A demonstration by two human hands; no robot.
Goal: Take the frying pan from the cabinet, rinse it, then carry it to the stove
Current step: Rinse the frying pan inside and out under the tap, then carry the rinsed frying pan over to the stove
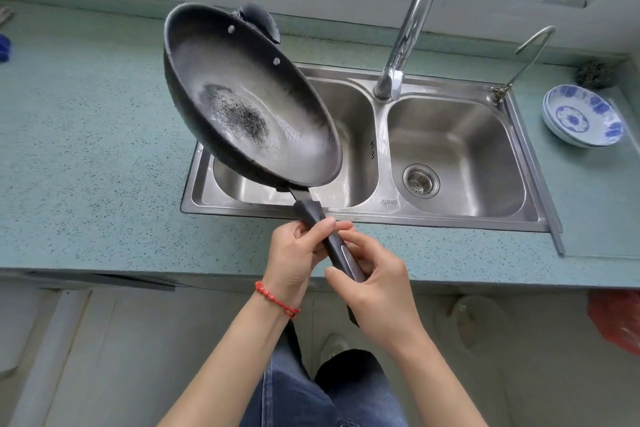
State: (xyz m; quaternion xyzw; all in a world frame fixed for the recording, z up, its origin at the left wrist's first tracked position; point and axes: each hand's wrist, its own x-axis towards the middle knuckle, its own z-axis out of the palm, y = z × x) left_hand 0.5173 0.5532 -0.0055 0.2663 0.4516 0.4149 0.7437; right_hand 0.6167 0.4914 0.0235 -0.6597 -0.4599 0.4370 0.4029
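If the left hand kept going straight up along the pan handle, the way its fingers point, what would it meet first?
Probably the frying pan bowl itself: the left hand grips the handle just below it, with the right hand further down. Depth is unclear.

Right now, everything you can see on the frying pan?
The frying pan is dark, round and shallow, apparently metal, with a worn grey inside and a darker speckled patch at its centre. Two rivets show on the far wall, where a small dark helper handle sits. It is tilted, its inside facing the camera, held in the air over the left basin of the sink. Its long dark handle runs toward the person; the left hand and the right hand both have a grip on it. No water is running.
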